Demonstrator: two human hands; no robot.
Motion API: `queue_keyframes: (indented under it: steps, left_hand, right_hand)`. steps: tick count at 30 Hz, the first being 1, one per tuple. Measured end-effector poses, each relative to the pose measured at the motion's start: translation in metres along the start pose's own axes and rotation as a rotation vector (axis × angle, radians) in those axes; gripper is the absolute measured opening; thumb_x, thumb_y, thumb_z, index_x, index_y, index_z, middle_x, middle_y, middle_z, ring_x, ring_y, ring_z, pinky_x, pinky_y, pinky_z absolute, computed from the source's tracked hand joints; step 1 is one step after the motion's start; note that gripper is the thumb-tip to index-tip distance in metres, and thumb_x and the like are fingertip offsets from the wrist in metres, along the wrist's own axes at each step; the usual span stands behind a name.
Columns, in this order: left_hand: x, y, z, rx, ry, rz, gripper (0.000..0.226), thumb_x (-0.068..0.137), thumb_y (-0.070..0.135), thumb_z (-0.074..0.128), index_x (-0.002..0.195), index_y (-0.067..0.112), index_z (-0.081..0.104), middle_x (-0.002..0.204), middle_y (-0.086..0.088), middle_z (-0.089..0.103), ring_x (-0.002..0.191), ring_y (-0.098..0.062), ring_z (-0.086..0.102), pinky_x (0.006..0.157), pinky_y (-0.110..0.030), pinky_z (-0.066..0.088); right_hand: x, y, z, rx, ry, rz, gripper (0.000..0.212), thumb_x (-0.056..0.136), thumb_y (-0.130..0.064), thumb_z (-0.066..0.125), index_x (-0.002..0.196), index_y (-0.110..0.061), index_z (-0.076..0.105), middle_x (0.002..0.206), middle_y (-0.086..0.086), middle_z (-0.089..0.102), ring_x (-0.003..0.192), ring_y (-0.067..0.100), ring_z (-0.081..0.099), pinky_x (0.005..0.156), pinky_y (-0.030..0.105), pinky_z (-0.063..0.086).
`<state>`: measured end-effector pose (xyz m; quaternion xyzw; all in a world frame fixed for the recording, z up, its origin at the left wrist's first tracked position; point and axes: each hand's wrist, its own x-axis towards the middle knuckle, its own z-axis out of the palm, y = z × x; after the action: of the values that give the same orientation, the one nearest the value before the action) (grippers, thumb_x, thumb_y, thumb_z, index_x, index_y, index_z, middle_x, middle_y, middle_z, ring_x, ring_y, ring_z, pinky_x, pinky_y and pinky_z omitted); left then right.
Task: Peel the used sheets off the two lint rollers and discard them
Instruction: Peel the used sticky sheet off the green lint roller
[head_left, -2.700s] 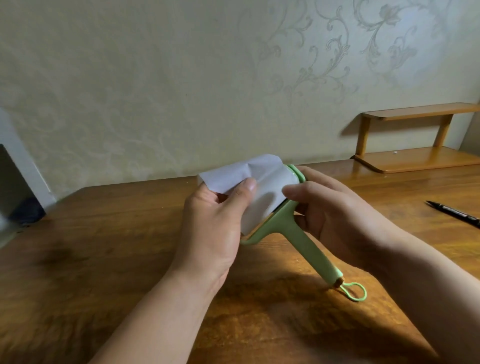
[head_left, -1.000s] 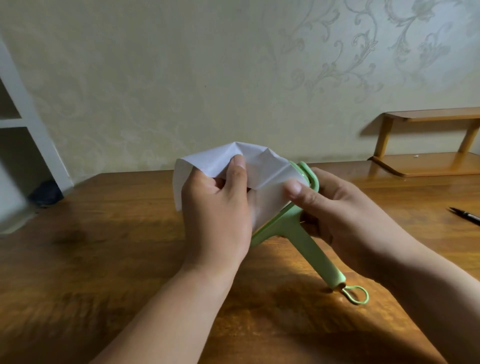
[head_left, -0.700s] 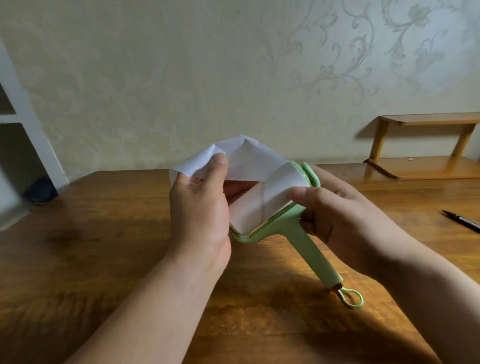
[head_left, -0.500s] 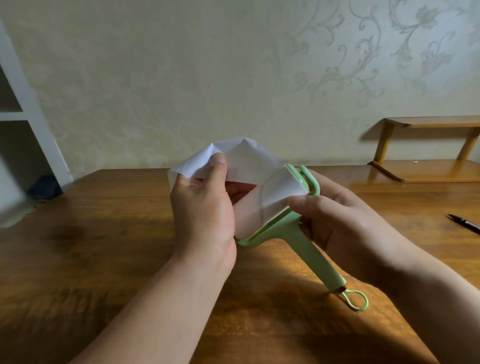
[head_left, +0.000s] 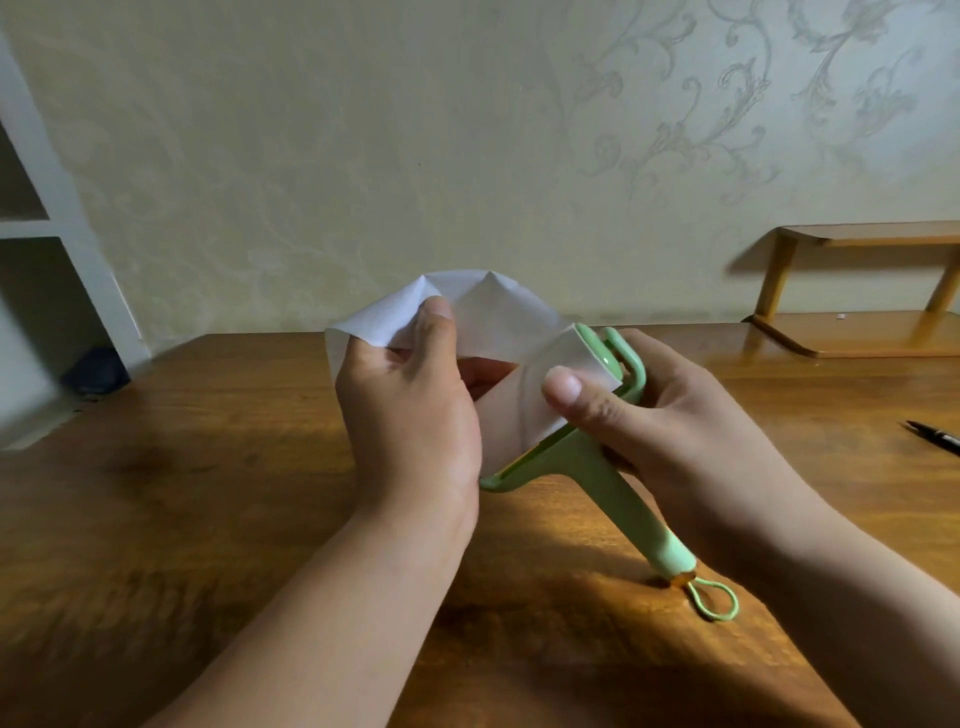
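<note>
Hands meet over the middle of a wooden table (head_left: 182, 519), both busy with one green lint roller (head_left: 587, 467). Left hand (head_left: 410, 415) has its thumb and fingers pinched shut on a white sheet (head_left: 488, 312), which arches up and away from the roll toward eleven o'clock, creased into two small peaks along its top edge. One end of that sheet is still joined to the roll (head_left: 524, 410); the free corner sticks out past the left knuckles at nine o'clock. Through the gap under the arch a bit of the left palm shows.

Right hand (head_left: 675, 415) is wrapped around the roller's head from three o'clock, clamped on it, thumb pressed flat on the white roll and the other fingers curled behind the green frame. Its handle slants down toward five o'clock, and the end with its small green loop (head_left: 717, 600) rests on the table, so the roller stands tilted, head raised.

Far off at three o'clock, near the table's edge, lies a black pen (head_left: 935, 439), well apart from the hands. At two o'clock a low wooden shelf (head_left: 857, 332) sits on the table against the patterned wall (head_left: 363, 156). At nine o'clock stands a white cabinet (head_left: 78, 249) with open compartments.
</note>
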<state>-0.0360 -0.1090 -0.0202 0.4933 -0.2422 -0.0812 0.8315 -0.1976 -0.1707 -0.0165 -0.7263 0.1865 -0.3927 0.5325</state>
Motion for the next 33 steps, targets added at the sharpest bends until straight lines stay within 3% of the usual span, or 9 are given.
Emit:
queue_keyframes:
  steps: [3,5,8,15,21,25,28,31,33]
  left_hand:
    - [0.003,0.001,0.0,-0.066,-0.015,-0.082,0.02,0.108,0.032,0.072,0.114,0.013,0.076,0.093,-0.009,0.085,0.08,-0.025,0.085,0.063,-0.039,0.067]
    - [0.006,0.002,-0.001,-0.127,-0.047,-0.142,0.022,0.109,0.029,0.072,0.12,0.011,0.075,0.093,-0.014,0.084,0.072,-0.029,0.085,0.06,-0.038,0.066]
    - [0.009,0.002,-0.002,-0.133,-0.077,-0.172,0.021,0.108,0.03,0.072,0.122,0.014,0.074,0.082,-0.005,0.084,0.068,-0.025,0.084,0.06,-0.036,0.065]
    - [0.014,0.004,-0.006,-0.138,-0.039,-0.205,0.026,0.108,0.03,0.073,0.13,0.016,0.071,0.088,-0.007,0.086,0.074,-0.026,0.086,0.06,-0.033,0.065]
    - [0.015,0.004,-0.007,-0.131,-0.039,-0.202,0.024,0.109,0.03,0.072,0.128,0.014,0.07,0.081,-0.004,0.086,0.073,-0.024,0.086,0.057,-0.029,0.064]
    - [0.021,0.003,-0.01,-0.147,-0.029,-0.205,0.017,0.11,0.028,0.071,0.122,0.016,0.069,0.078,-0.005,0.086,0.072,-0.023,0.086,0.055,-0.027,0.063]
    - [0.024,0.0,-0.011,-0.133,-0.06,-0.208,0.021,0.108,0.029,0.073,0.125,0.018,0.071,0.093,-0.008,0.087,0.081,-0.025,0.087,0.063,-0.031,0.067]
    - [0.029,-0.004,-0.011,-0.116,-0.104,-0.24,0.019,0.104,0.028,0.078,0.12,0.019,0.075,0.118,-0.015,0.082,0.106,-0.035,0.083,0.091,-0.052,0.068]
    - [0.03,-0.004,-0.011,-0.113,-0.137,-0.253,0.01,0.103,0.023,0.078,0.113,0.021,0.077,0.122,-0.017,0.08,0.116,-0.039,0.078,0.1,-0.059,0.063]
  right_hand:
    - [0.001,-0.002,-0.006,0.098,-0.026,0.03,0.037,0.087,-0.039,0.084,0.118,-0.02,0.078,0.112,0.014,0.081,0.106,0.04,0.078,0.1,0.062,0.061]
    - [0.003,-0.005,-0.012,0.181,-0.054,0.051,0.037,0.087,-0.029,0.08,0.122,-0.017,0.077,0.115,0.023,0.077,0.102,0.037,0.077,0.097,0.057,0.059]
    - [0.004,-0.006,-0.016,0.299,-0.084,0.072,0.047,0.084,-0.015,0.073,0.13,-0.008,0.07,0.116,0.035,0.066,0.098,0.037,0.069,0.093,0.057,0.054]
    - [0.007,-0.007,-0.022,0.462,-0.173,0.066,0.056,0.083,-0.005,0.061,0.138,0.003,0.059,0.112,0.021,0.072,0.097,0.032,0.072,0.087,0.045,0.062]
    - [0.008,-0.008,-0.028,0.534,-0.208,0.039,0.053,0.079,-0.001,0.061,0.131,-0.008,0.062,0.11,0.013,0.076,0.096,0.027,0.073,0.083,0.039,0.064]
    - [0.009,-0.007,-0.034,0.544,-0.211,0.024,0.055,0.074,-0.008,0.068,0.13,-0.013,0.065,0.125,0.017,0.075,0.105,0.029,0.071,0.089,0.042,0.062]
    - [0.011,-0.007,-0.038,0.582,-0.192,0.025,0.056,0.076,-0.01,0.068,0.132,-0.011,0.065,0.131,0.023,0.072,0.112,0.033,0.07,0.097,0.046,0.061]
    - [0.013,-0.007,-0.043,0.637,-0.131,0.032,0.045,0.078,-0.013,0.065,0.123,-0.008,0.071,0.126,0.024,0.071,0.112,0.033,0.071,0.101,0.048,0.06]
    - [0.015,-0.007,-0.048,0.686,-0.078,0.042,0.043,0.082,-0.014,0.061,0.123,-0.006,0.071,0.123,0.022,0.071,0.109,0.03,0.073,0.101,0.045,0.061]
